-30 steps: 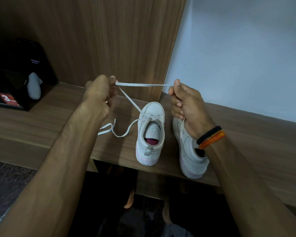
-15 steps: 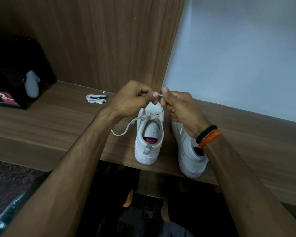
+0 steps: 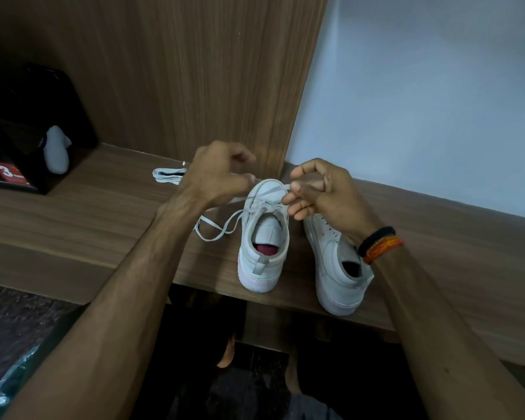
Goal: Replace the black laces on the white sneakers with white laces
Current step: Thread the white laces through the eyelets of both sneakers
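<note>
Left hand: the left hand (image 3: 217, 174) hovers over the toe end of the left sneaker (image 3: 262, 234), thumb and forefinger drawn together; it seems to pinch one end of the white lace (image 3: 222, 228), though the contact is partly hidden
Right hand: the right hand (image 3: 325, 192) pinches the other stretch of lace at its fingertips (image 3: 294, 187), remaining fingers loosely curled
Lace: threaded through the upper eyelets of the left sneaker; a slack loop trails off to the left on the wooden shelf (image 3: 88, 213)
Key relation: the held span runs side to side, across the sneaker's heel-to-toe line, heel toward the person; both hands are about equally near, one at each end
Right sneaker: the right sneaker (image 3: 340, 262) stands just beside the first, under the right wrist; its lacing is hidden
Spare lace: a folded bundle of lace (image 3: 167, 174) lies behind the left hand
Containers: a black box (image 3: 22, 165) at far left holds something white; contents otherwise unclear
Judged step: tightening or crossing the ends on the first shoe
</note>
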